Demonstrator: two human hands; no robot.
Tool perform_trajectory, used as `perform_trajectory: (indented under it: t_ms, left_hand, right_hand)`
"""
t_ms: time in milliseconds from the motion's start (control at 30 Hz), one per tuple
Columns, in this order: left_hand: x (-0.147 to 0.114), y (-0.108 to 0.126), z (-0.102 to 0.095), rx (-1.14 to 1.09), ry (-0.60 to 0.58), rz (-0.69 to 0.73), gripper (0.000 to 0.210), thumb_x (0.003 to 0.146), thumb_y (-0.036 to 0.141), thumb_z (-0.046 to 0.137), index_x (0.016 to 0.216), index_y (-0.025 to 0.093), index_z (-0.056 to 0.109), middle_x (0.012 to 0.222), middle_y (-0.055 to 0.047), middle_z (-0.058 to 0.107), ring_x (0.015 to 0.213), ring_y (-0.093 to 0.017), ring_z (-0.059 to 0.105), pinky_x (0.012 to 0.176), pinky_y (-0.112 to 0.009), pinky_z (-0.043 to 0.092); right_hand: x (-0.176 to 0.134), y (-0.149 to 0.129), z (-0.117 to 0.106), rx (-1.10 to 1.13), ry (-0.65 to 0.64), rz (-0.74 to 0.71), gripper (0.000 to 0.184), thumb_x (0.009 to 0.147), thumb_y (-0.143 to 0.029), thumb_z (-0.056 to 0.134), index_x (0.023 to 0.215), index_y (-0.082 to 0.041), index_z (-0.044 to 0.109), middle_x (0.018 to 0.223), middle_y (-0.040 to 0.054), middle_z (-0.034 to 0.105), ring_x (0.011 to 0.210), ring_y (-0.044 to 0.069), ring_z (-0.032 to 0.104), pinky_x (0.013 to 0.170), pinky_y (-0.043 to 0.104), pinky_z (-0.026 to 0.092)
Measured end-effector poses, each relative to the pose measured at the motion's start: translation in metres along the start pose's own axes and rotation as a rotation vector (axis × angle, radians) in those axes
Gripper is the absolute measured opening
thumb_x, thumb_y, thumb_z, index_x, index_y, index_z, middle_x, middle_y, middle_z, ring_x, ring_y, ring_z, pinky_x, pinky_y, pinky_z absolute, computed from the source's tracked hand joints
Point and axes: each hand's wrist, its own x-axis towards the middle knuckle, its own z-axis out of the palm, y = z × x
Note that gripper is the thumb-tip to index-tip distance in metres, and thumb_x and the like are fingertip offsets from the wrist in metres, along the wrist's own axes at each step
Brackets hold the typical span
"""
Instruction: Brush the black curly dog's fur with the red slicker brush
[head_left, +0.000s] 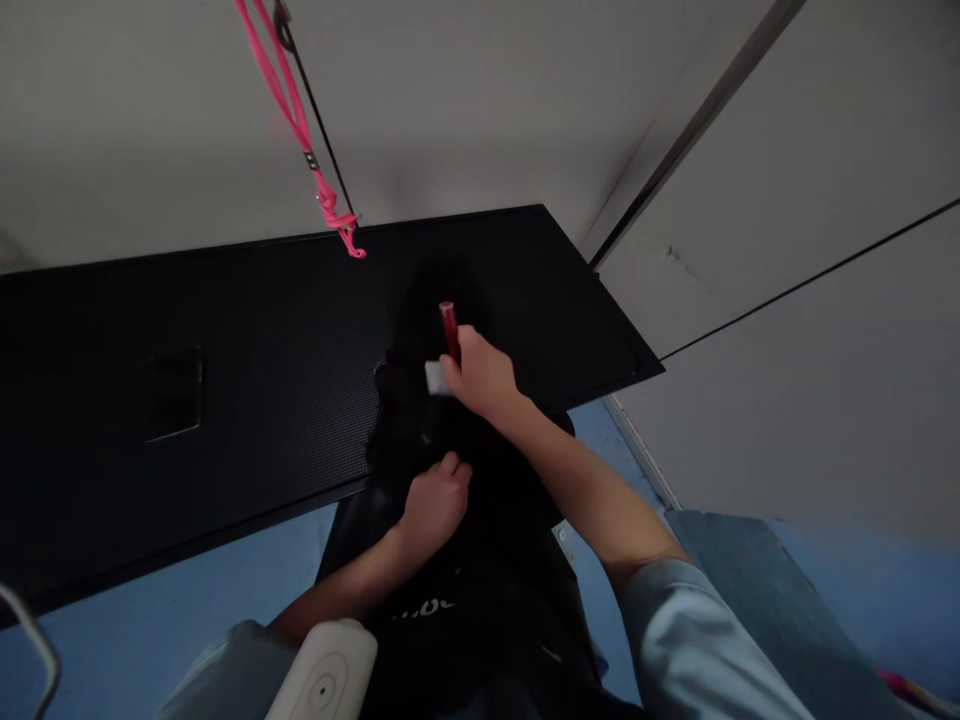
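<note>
My right hand (484, 375) is closed round a dark red stick-like handle (449, 325) that stands up out of the fist. A small white flat piece (436, 379) shows beside the thumb; whether it is joined to the handle I cannot tell. Both are over crumpled black cloth (405, 420), which lies across the black table and runs down toward my lap. Closer to my body, my left hand (437, 500) is closed, its fingers curled at the black cloth. It seems to pinch the fabric, though the fingertips are partly hidden.
The black table (262, 300) abuts a pale wall (465, 100). At left lies a dark shiny rectangle (175, 392). A pink cord (289, 90) hangs above the back edge. A white rounded device (326, 675) is in front of my left forearm; a white cable (34, 640) is lower left.
</note>
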Motion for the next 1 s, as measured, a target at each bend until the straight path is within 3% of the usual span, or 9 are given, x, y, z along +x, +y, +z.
perform_trajectory:
  t_ms: [67, 167, 300, 333, 467, 600, 767, 900, 1000]
  left_hand:
    - [0.000, 0.001, 0.000, -0.001, -0.010, 0.000, 0.019, 0.086, 0.015, 0.039, 0.084, 0.018, 0.057, 0.086, -0.005, 0.054, 0.070, -0.016, 0.055, 0.056, -0.027, 0.038]
    - [0.000, 0.002, 0.002, -0.004, -0.007, -0.001, 0.018, 0.086, 0.015, 0.039, 0.085, 0.018, 0.057, 0.086, -0.006, 0.054, 0.072, -0.017, 0.055, 0.055, -0.027, 0.038]
    - [-0.001, 0.001, 0.006, -0.010, 0.017, 0.000, 0.023, 0.089, 0.016, 0.036, 0.084, 0.018, 0.058, 0.084, -0.005, 0.054, 0.069, -0.016, 0.054, 0.055, -0.026, 0.037]
    - [-0.002, 0.001, 0.007, -0.011, 0.027, 0.004, 0.023, 0.089, 0.016, 0.036, 0.085, 0.018, 0.059, 0.084, -0.005, 0.054, 0.069, -0.015, 0.054, 0.055, -0.026, 0.037]
    - [-0.005, -0.005, 0.014, -0.036, 0.125, 0.029, 0.024, 0.089, 0.018, 0.037, 0.086, 0.019, 0.061, 0.083, -0.005, 0.056, 0.071, -0.015, 0.054, 0.057, -0.025, 0.038]
    - [-0.009, -0.011, 0.025, -0.111, 0.269, 0.023, 0.030, 0.091, 0.024, 0.036, 0.080, 0.020, 0.063, 0.076, -0.004, 0.056, 0.067, -0.012, 0.053, 0.058, -0.023, 0.039]
    - [-0.011, -0.012, 0.038, -0.129, 0.319, 0.029, 0.030, 0.090, 0.023, 0.038, 0.077, 0.020, 0.064, 0.074, -0.005, 0.057, 0.067, -0.012, 0.053, 0.060, -0.024, 0.040]
    - [-0.012, -0.011, 0.043, -0.132, 0.313, 0.054, 0.031, 0.090, 0.023, 0.037, 0.074, 0.020, 0.064, 0.071, -0.004, 0.057, 0.065, -0.011, 0.052, 0.060, -0.023, 0.040]
    - [-0.012, -0.012, 0.045, -0.109, 0.331, 0.067, 0.034, 0.091, 0.023, 0.037, 0.070, 0.019, 0.063, 0.067, -0.004, 0.055, 0.064, -0.012, 0.052, 0.059, -0.022, 0.040]
  right_hand:
    - [-0.003, 0.001, 0.001, 0.030, 0.010, -0.040, 0.028, 0.085, -0.038, 0.042, 0.105, -0.018, 0.043, 0.097, 0.0084, 0.061, 0.084, 0.021, 0.059, 0.069, 0.031, 0.043]
    - [-0.005, 0.002, 0.003, 0.066, -0.174, -0.026, 0.028, 0.081, -0.040, 0.048, 0.097, -0.018, 0.046, 0.085, 0.0061, 0.062, 0.074, 0.020, 0.059, 0.064, 0.030, 0.043]
    - [-0.008, 0.003, 0.000, 0.061, 0.090, 0.008, 0.027, 0.085, -0.035, 0.040, 0.105, -0.018, 0.043, 0.100, 0.0094, 0.060, 0.085, 0.022, 0.058, 0.070, 0.032, 0.043]
    - [-0.009, 0.003, 0.000, 0.083, 0.094, -0.020, 0.028, 0.085, -0.036, 0.040, 0.107, -0.018, 0.043, 0.101, 0.0095, 0.059, 0.086, 0.021, 0.058, 0.071, 0.032, 0.043]
    - [-0.010, 0.007, -0.001, 0.155, -0.188, -0.014, 0.030, 0.079, -0.040, 0.049, 0.097, -0.017, 0.047, 0.085, 0.0072, 0.062, 0.072, 0.020, 0.059, 0.064, 0.031, 0.043]
    - [-0.009, 0.015, -0.003, 0.123, 0.104, 0.133, 0.032, 0.084, -0.039, 0.041, 0.107, -0.017, 0.043, 0.093, 0.0096, 0.061, 0.082, 0.021, 0.059, 0.069, 0.033, 0.044]
    - [-0.009, 0.025, -0.002, 0.220, -0.109, 0.105, 0.028, 0.077, -0.040, 0.052, 0.094, -0.018, 0.048, 0.081, 0.0059, 0.061, 0.070, 0.018, 0.059, 0.064, 0.030, 0.044]
    - [-0.012, 0.030, -0.004, 0.204, 0.168, 0.214, 0.033, 0.082, -0.042, 0.044, 0.104, -0.017, 0.044, 0.088, 0.0087, 0.061, 0.076, 0.021, 0.059, 0.068, 0.033, 0.044]
    - [-0.016, 0.033, -0.003, 0.276, -0.042, 0.101, 0.030, 0.078, -0.041, 0.050, 0.096, -0.017, 0.048, 0.083, 0.0059, 0.060, 0.072, 0.019, 0.059, 0.066, 0.031, 0.044]
